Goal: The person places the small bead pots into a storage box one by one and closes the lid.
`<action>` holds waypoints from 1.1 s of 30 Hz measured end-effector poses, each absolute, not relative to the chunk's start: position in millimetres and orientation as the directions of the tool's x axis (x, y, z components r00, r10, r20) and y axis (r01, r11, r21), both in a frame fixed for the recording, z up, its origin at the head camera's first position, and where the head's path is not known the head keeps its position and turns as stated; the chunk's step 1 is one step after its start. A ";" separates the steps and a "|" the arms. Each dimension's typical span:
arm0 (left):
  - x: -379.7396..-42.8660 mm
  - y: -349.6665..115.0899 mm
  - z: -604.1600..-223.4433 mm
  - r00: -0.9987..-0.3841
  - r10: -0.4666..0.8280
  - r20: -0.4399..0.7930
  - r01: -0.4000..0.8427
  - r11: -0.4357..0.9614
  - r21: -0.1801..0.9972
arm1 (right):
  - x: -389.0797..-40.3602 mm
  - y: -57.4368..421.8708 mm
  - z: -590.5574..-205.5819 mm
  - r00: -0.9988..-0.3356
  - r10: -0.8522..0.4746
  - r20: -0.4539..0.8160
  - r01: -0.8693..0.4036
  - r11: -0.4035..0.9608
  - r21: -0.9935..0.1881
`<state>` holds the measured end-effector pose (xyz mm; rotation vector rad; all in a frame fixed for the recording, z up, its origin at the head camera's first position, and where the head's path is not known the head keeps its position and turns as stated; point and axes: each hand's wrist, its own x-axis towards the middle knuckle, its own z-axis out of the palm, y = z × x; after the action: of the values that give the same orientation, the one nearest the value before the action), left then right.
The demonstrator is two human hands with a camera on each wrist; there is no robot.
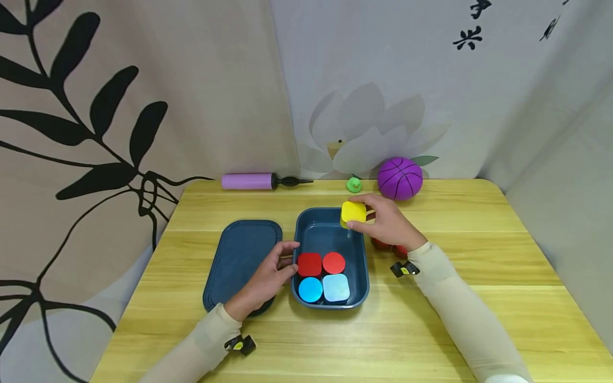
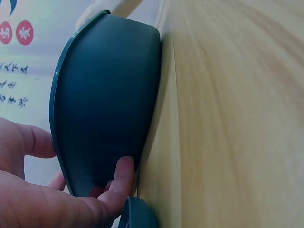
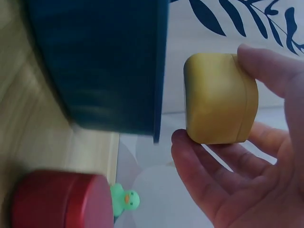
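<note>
My right hand [image 1: 390,221] pinches a small yellow square box [image 1: 353,211], with a seam near one end [image 3: 216,99], between thumb and fingers. It is above the far right corner of a dark blue rectangular container [image 1: 320,234]. Against that container's left side rests my left hand [image 1: 270,274], thumb and forefinger at the rim; in the left wrist view another finger touches the outer wall [image 2: 104,95]. Inside, at the near end, sit a red square piece [image 1: 309,264], a red round one [image 1: 333,263], a blue round one [image 1: 311,290] and a light blue square one [image 1: 336,288].
A dark blue lid [image 1: 244,260] lies left of the container, partly beneath my left hand. Red round pieces [image 1: 400,251] stand under my right wrist. Along the back are a purple pump [image 1: 249,181], a green duck [image 1: 354,184] and a purple ball [image 1: 400,178].
</note>
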<state>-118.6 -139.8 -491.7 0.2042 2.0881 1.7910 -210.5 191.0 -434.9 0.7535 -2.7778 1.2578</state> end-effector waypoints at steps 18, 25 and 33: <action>-121.1 -140.7 -490.7 -0.905 0.371 -0.206 -0.148 0.179 0.973 | -214.5 130.1 -456.2 -0.819 -0.552 0.158 -0.525 0.608 -0.596; -121.0 -141.6 -489.1 -0.900 0.383 -0.207 -0.149 0.175 0.973 | -209.5 112.4 -457.7 -0.795 -0.595 0.120 -0.558 0.638 -0.530; -119.6 -142.9 -486.8 -0.893 0.396 -0.211 -0.156 0.167 0.974 | -208.6 101.2 -464.1 -0.771 -0.634 0.051 -0.559 0.637 -0.531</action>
<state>-119.6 -142.9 -486.8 0.2275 2.0314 1.7743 -208.6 101.2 -464.1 1.0883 -2.9680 0.8845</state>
